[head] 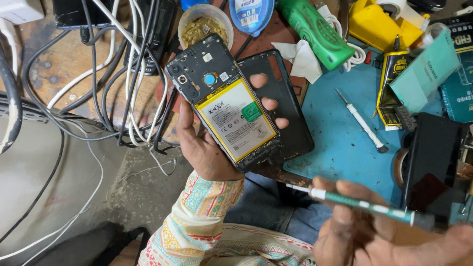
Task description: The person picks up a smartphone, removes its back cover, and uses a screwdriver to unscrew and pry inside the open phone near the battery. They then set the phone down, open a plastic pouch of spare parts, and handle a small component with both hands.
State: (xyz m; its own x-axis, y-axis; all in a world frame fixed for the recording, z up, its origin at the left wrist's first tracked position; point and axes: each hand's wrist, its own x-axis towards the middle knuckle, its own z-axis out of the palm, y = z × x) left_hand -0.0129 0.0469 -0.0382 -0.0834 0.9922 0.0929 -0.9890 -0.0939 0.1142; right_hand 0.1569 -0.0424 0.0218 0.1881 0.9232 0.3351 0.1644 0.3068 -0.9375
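Cluttered with cables, our surface [66, 64] carries a blue mat [341, 147]. Left hand [207, 145] grips the opened phone [224, 101], back cover [289, 114] already off, battery [236, 120] still seated; right hand [379, 237] pinches a screwdriver [360, 203].

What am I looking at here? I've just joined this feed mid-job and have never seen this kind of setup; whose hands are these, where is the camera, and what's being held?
There is no machine: a person works with two bare hands, filmed by one camera worn on their head, looking down. The left hand holds an opened black smartphone, back cover off, with its yellow-edged white battery showing. The right hand, close to the camera and blurred, has its grip on a thin green-and-white screwdriver. Behind the phone lies its black back cover. On the blue work mat lies a second small white screwdriver. Grey and white cables tangle at left, on the wooden bench.
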